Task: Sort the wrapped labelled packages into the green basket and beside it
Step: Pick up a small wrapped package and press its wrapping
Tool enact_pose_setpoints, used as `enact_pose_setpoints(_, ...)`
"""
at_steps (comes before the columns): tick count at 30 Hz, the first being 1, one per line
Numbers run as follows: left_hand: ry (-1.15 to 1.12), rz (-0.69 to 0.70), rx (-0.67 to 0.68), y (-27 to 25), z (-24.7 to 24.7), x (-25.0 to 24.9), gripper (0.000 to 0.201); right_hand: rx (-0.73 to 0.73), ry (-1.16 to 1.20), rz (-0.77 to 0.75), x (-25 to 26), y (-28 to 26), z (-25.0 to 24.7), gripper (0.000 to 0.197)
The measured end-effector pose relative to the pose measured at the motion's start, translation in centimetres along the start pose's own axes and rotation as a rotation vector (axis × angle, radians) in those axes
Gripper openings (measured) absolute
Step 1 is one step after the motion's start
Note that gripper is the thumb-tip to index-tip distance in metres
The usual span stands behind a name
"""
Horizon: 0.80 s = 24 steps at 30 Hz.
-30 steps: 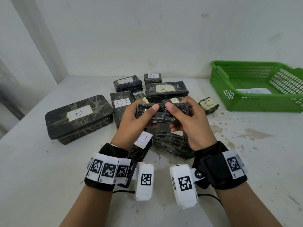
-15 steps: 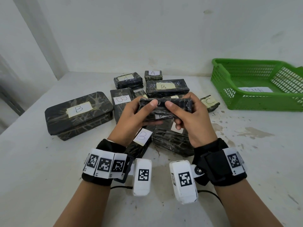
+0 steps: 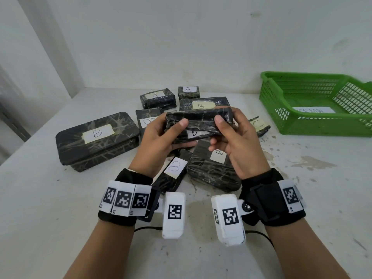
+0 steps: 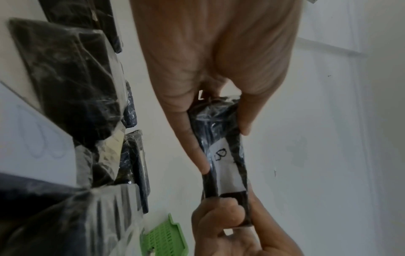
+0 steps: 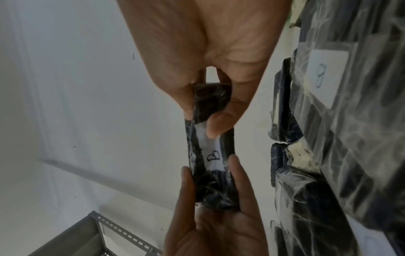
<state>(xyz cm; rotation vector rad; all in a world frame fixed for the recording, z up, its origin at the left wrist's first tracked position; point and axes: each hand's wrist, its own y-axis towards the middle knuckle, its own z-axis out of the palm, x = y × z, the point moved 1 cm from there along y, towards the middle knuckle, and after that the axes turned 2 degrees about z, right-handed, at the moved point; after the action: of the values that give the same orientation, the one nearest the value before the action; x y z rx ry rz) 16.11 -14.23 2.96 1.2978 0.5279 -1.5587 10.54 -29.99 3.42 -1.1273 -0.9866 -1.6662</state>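
Note:
Both hands hold one black wrapped package (image 3: 199,122) above the pile, its long side level. My left hand (image 3: 161,135) grips its left end, thumb on top. My right hand (image 3: 231,137) grips its right end. The wrist views show a white label marked B on the package (image 4: 225,162) (image 5: 210,155), on the face turned away from the head camera. Below lie several more wrapped packages, among them a large one labelled B (image 3: 96,139) and one labelled C (image 3: 258,125). The green basket (image 3: 314,125) stands at the right with a white paper inside.
Two packages labelled A (image 3: 157,97) (image 3: 188,91) sit at the back near the wall. A stained white table (image 3: 302,188) has bare surface between the pile and the basket. A grey slotted metal rack (image 5: 98,233) shows beyond the table's left edge.
The held package has tilted in both hands, its labelled face rolling toward the underside and back, and it has risen slightly. The other packages have not moved.

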Motion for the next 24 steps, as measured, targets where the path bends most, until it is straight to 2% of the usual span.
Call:
enact_pose_setpoints(3, 0.036, 0.029, -0.035, 0.07, -0.20, -0.26, 0.030, 0.051, 0.019, 0.021, 0.02, -0.11, 0.38, 0.045)
enact_pose_setpoints(7, 0.019, 0.012, -0.033, 0.12, -0.59, -0.30, 0.026, 0.019, -0.002, 0.000, -0.37, -0.15, 0.54, 0.034)
enact_pose_setpoints(10, 0.022, 0.003, -0.022, 0.05, -0.32, -0.14, 0.026, -0.001, 0.010, 0.011, -0.38, -0.01, 0.29, 0.036)
enact_pose_setpoints(14, 0.112, 0.040, -0.052, 0.02, -0.17, -0.10, 0.013, 0.048, -0.017, 0.023, -0.23, -0.32, 0.73, 0.044)
enact_pose_setpoints(19, 0.079, -0.002, -0.026, -0.04, -0.17, -0.23, 0.025, -0.025, -0.029, -0.042, -0.54, -0.39, 0.81, 0.034)
enact_pose_setpoints(24, 0.132, -0.007, -0.039, 0.03, -0.11, 0.09, 0.019, -0.001, -0.044, -0.004, -0.46, -0.33, 0.71, 0.036)
